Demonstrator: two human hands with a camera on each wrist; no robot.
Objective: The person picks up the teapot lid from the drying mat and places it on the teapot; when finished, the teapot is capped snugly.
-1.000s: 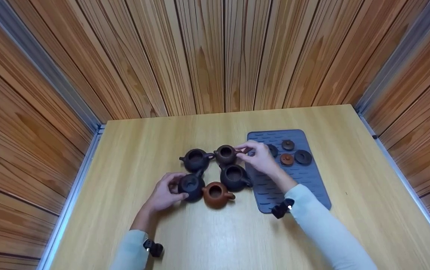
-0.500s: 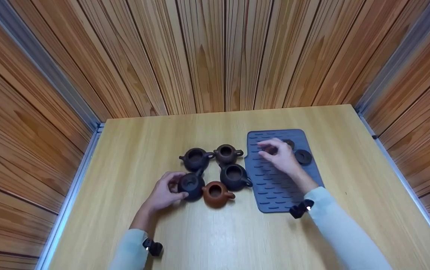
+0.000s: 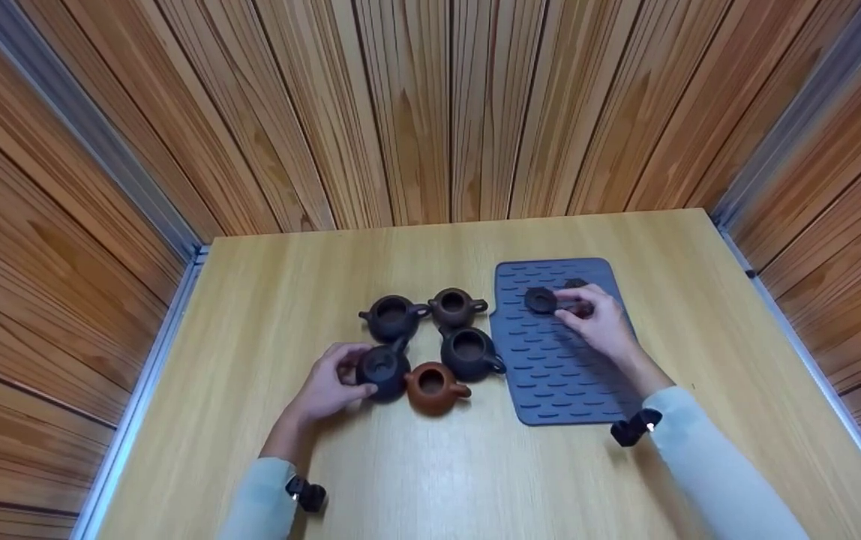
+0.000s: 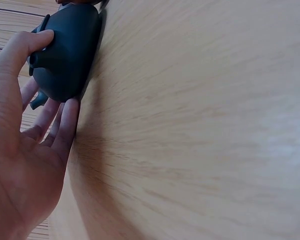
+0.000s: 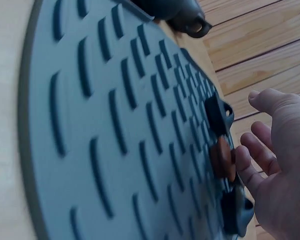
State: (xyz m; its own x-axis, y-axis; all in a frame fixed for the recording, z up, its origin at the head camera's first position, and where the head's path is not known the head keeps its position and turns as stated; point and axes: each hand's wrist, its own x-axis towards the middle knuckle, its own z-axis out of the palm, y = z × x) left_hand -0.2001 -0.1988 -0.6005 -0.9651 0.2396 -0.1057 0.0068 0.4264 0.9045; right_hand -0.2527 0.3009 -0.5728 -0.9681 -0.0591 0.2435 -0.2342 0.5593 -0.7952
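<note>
My left hand [image 3: 333,382] holds a blue-black teapot [image 3: 383,375], thumb near the top rim and fingers around its side. A lid seems to cover this pot. Beside it stand a reddish-brown teapot [image 3: 433,390], a black teapot [image 3: 469,355], a dark brown teapot [image 3: 454,302] and a dark teapot [image 3: 391,321], their tops uncovered. Over the mat hovers my right hand [image 3: 601,322], thumb and fingers apart. Its fingertips are near a dark lid [image 3: 541,301]. The right wrist view shows an orange-brown lid [image 5: 224,158] close to those fingers, and another dark lid [image 5: 236,212].
A grey ridged mat [image 3: 543,390] lies right of the teapots. Another small dark lid [image 3: 575,283] sits toward its far edge, partly hidden by the right hand. Wood-panelled walls [image 3: 423,112] enclose the table [image 3: 415,480] at the back and sides.
My right hand has left the dark brown teapot's handle and moved right across the mat to the lids. My left hand stays on the blue-black teapot.
</note>
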